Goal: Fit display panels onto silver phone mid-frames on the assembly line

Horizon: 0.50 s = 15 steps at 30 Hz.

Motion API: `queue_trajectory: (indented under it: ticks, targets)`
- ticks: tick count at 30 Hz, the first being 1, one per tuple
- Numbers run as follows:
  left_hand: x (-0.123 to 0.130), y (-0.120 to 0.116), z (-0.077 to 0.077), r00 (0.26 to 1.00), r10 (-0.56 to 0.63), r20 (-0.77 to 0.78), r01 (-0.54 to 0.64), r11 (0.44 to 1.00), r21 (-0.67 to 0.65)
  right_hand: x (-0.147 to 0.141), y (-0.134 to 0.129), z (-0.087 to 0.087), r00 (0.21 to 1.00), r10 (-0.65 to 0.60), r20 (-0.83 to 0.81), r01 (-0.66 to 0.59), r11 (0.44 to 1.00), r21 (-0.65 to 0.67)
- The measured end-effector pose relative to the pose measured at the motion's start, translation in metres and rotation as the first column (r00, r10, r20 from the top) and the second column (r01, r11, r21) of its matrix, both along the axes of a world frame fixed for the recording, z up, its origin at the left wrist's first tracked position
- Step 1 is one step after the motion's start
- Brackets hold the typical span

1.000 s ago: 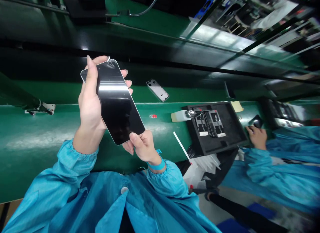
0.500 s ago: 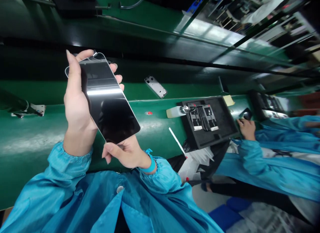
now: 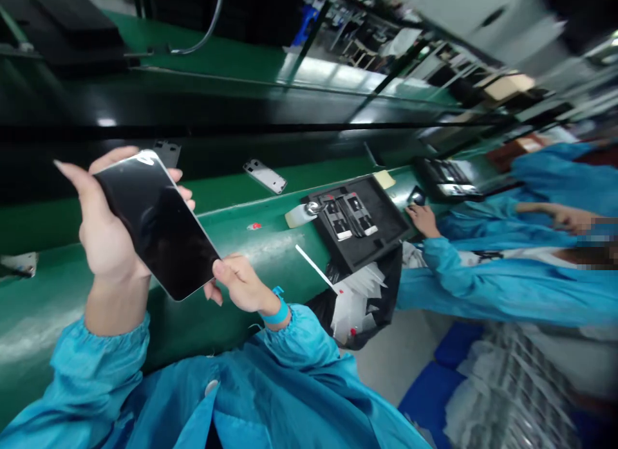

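Note:
My left hand [image 3: 109,237] cradles a phone [image 3: 161,227] from beneath, its glossy black face turned up. Fingertips of that hand show past the far right edge, while its thumb sticks out away from the glass. At the lower right corner, the thumb and fingers of my right hand [image 3: 244,285] pinch the phone. A small whitish patch shines at its top end; whether it is film or glare I cannot make out. Just behind the phone lies a grey phone frame plate [image 3: 168,153], partly covered. Another silvery frame plate [image 3: 265,176] rests farther right on the green bench.
A black foam tray [image 3: 386,220] with phone parts stands to the right, beside a bottle with a metal top [image 3: 302,214]. Below it hangs a black bag [image 3: 386,307] holding clear film pieces. A co-worker's hand [image 3: 425,220] touches a dark object beyond the tray.
The view has swung right, so my hands and the phone appear farther left. My left thumb has lifted off the phone's edge. My right hand has shifted from the bottom edge to the lower right corner.

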<state>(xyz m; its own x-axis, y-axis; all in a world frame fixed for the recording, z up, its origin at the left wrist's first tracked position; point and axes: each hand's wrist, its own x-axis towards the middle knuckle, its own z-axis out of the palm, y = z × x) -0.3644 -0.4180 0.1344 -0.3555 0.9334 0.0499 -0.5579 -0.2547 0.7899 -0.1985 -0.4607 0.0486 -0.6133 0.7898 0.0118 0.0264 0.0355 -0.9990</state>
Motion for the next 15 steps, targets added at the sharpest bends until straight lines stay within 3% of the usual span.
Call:
queue_trajectory:
  ticks: [1,3,6,8,10,15]
  targets:
    - [0.001,0.002,-0.005,0.999,-0.051,-0.010,0.051,0.999,-0.003,0.003,0.005,-0.002,1.000,-0.009,-0.010,0.009,1.000,0.023]
    - [0.006,0.004,-0.017,0.979,-0.190,-0.069,0.188,0.982,-0.029,0.010,0.018,-0.004,0.989,-0.135,-0.059,0.141,0.985,0.100]
    - [0.020,0.006,-0.040,0.855,-0.466,-0.228,0.446,0.885,-0.136,0.021,0.036,-0.009,0.925,-0.354,-0.136,0.370,0.922,0.115]
    - [0.032,0.005,-0.054,0.762,-0.587,-0.272,0.545,0.809,-0.219,0.028,0.044,-0.017,0.915,-0.381,-0.134,0.387,0.922,0.024]
    - [0.044,0.003,-0.064,0.714,-0.650,-0.260,0.585,0.758,-0.287,0.031,0.049,-0.030,0.910,-0.382,-0.159,0.373,0.924,-0.087]
    - [0.073,0.013,-0.078,0.721,-0.670,-0.177,0.568,0.717,-0.403,0.044,0.055,-0.060,0.829,-0.493,-0.265,0.450,0.869,-0.208]
